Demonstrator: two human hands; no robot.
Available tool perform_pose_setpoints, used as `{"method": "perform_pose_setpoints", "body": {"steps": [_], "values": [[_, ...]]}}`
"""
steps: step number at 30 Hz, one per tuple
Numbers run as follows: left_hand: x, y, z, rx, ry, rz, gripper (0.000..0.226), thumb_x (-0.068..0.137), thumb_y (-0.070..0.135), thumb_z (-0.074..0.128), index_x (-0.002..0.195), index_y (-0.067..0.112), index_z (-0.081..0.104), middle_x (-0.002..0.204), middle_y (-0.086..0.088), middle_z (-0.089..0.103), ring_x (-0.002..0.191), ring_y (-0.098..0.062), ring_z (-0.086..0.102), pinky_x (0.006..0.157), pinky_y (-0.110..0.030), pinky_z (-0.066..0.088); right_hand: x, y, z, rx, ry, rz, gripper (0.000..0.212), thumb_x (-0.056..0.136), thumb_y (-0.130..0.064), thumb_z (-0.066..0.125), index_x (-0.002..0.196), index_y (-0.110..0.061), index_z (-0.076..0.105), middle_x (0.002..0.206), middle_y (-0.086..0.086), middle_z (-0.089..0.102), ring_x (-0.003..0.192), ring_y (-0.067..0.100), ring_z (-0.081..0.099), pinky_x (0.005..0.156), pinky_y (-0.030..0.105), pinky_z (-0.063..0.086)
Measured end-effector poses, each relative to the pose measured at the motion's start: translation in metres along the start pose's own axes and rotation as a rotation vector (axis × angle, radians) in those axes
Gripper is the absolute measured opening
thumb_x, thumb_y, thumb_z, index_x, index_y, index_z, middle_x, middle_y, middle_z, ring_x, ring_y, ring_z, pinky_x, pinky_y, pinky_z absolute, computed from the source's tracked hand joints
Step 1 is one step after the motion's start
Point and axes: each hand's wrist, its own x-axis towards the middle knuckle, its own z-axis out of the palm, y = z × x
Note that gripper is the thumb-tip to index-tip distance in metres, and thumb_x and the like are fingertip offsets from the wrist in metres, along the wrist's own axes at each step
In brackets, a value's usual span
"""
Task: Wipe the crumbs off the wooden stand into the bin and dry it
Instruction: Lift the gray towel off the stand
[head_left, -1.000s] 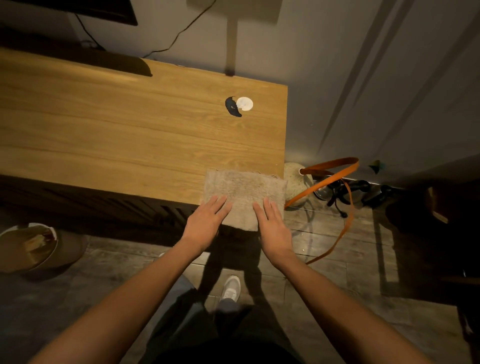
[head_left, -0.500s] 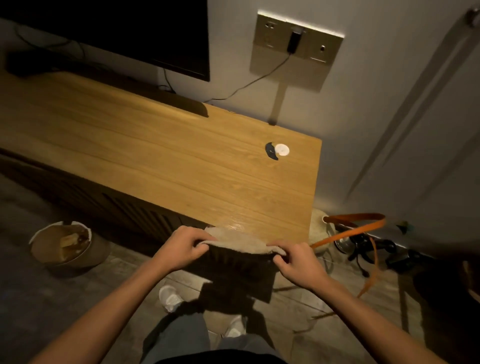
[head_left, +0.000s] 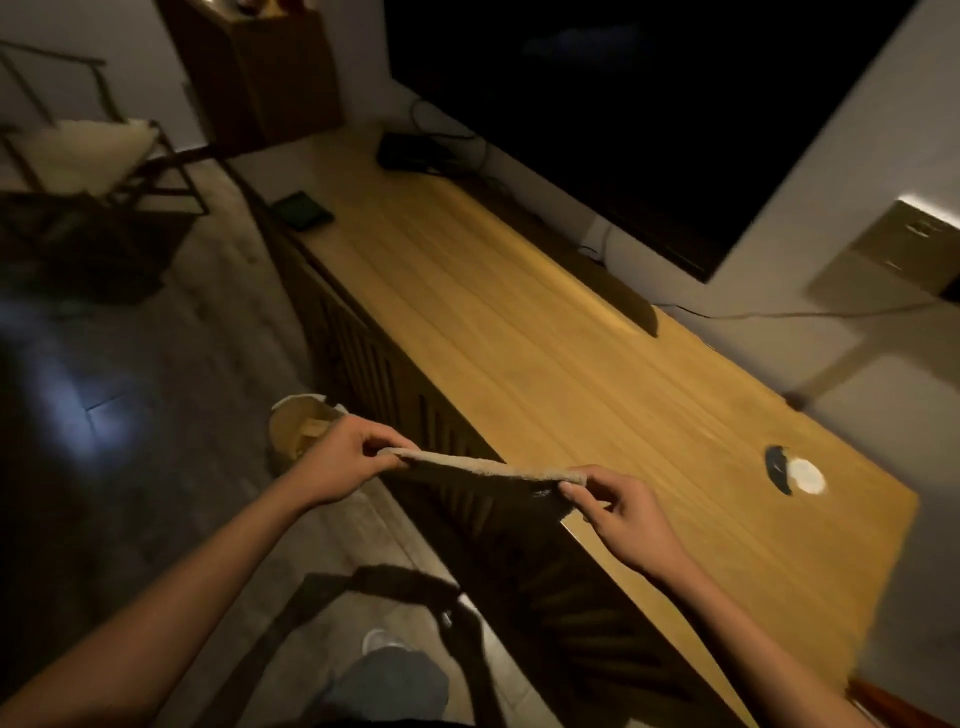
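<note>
2 hands, left hand (head_left: 347, 457) and right hand (head_left: 618, 512), pinched around cloth (head_left: 480, 464) ends, stretched beside wooden stand (head_left: 545, 364), near bin (head_left: 298, 428).

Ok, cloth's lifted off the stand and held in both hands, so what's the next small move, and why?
Probably carry the cloth leftward over the bin and tip it in. The left hand and right hand each pinch an end, holding it folded in front of the wooden stand. The bin sits on the floor just beyond the left hand. Whether crumbs lie inside the fold cannot be seen.
</note>
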Motion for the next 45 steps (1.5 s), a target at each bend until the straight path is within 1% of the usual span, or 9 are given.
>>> {"method": "perform_pose_setpoints", "body": {"steps": [7,11,14,19,25,29,32,37,45], "values": [[-0.014,-0.045,-0.111,-0.101,0.228,-0.045,0.024,0.079,0.014,0.081,0.099,0.027,0.081,0.093,0.010,0.079,0.092,-0.007,0.073,0.086,-0.025,0.057,0.116,-0.075,0.052,0.047,-0.118,-0.134,0.021,0.100,-0.035,0.060,0.095,-0.029,0.080,0.092,-0.010,0.078,0.087,0.009,0.071,0.069,0.019,0.049],[-0.026,-0.064,-0.161,-0.104,0.356,-0.058,0.027,0.078,0.011,0.082,0.093,0.033,0.080,0.090,0.021,0.077,0.090,0.002,0.071,0.079,-0.010,0.051,0.169,-0.107,0.083,0.157,-0.163,-0.178,0.021,0.095,-0.032,0.065,0.093,-0.021,0.083,0.094,0.003,0.077,0.092,0.019,0.071,0.078,0.034,0.055],[-0.029,-0.080,-0.192,-0.115,0.389,-0.105,0.022,0.080,0.013,0.080,0.097,0.028,0.080,0.089,0.016,0.078,0.089,-0.002,0.072,0.079,-0.016,0.055,0.210,-0.125,0.108,0.179,-0.198,-0.188,0.016,0.094,-0.024,0.068,0.096,-0.023,0.083,0.099,-0.002,0.077,0.098,0.016,0.069,0.084,0.032,0.055],[-0.005,-0.112,-0.241,-0.088,0.423,-0.175,0.020,0.080,0.013,0.080,0.092,0.029,0.080,0.085,0.012,0.078,0.083,-0.004,0.072,0.075,-0.017,0.054,0.276,-0.149,0.140,0.147,-0.215,-0.189,0.012,0.090,-0.027,0.073,0.093,-0.034,0.083,0.097,-0.009,0.075,0.091,0.011,0.065,0.072,0.026,0.053],[0.066,-0.158,-0.307,-0.084,0.355,-0.225,0.017,0.084,0.012,0.077,0.093,0.026,0.079,0.087,0.009,0.077,0.089,-0.006,0.071,0.076,-0.016,0.053,0.369,-0.168,0.167,0.185,-0.187,-0.171,0.011,0.082,-0.042,0.074,0.088,-0.038,0.081,0.097,-0.007,0.075,0.090,0.011,0.066,0.073,0.031,0.054],[0.129,-0.175,-0.352,-0.042,0.313,-0.264,0.016,0.083,0.010,0.076,0.093,0.023,0.077,0.090,0.006,0.076,0.088,0.001,0.067,0.075,-0.011,0.051,0.434,-0.177,0.179,0.267,-0.156,-0.043,0.012,0.086,-0.021,0.077,0.079,-0.029,0.082,0.089,0.002,0.074,0.087,0.017,0.067,0.075,0.037,0.056],[0.177,-0.178,-0.390,-0.032,0.289,-0.230,0.014,0.084,0.010,0.076,0.096,0.016,0.078,0.090,-0.001,0.077,0.086,-0.005,0.069,0.076,-0.014,0.053,0.477,-0.186,0.180,0.327,-0.109,0.036,0.015,0.088,-0.016,0.075,0.077,-0.024,0.081,0.083,0.005,0.075,0.077,0.014,0.067,0.065,0.026,0.053],[0.265,-0.180,-0.445,-0.102,0.283,-0.208,0.021,0.081,0.010,0.079,0.085,0.030,0.074,0.084,0.021,0.074,0.085,0.005,0.068,0.069,-0.007,0.050,0.542,-0.204,0.167,0.347,-0.032,0.099,0.017,0.090,-0.015,0.072,0.078,-0.023,0.080,0.082,0.007,0.074,0.070,0.008,0.061,0.062,0.026,0.046],[0.408,-0.170,-0.510,0.015,0.178,-0.038,0.014,0.083,0.019,0.078,0.095,0.026,0.077,0.086,0.012,0.075,0.085,0.002,0.069,0.069,-0.008,0.052,0.621,-0.233,0.138,0.301,0.219,0.141,0.012,0.089,-0.027,0.068,0.082,-0.034,0.075,0.089,-0.018,0.073,0.080,-0.001,0.066,0.062,0.019,0.047]]}}
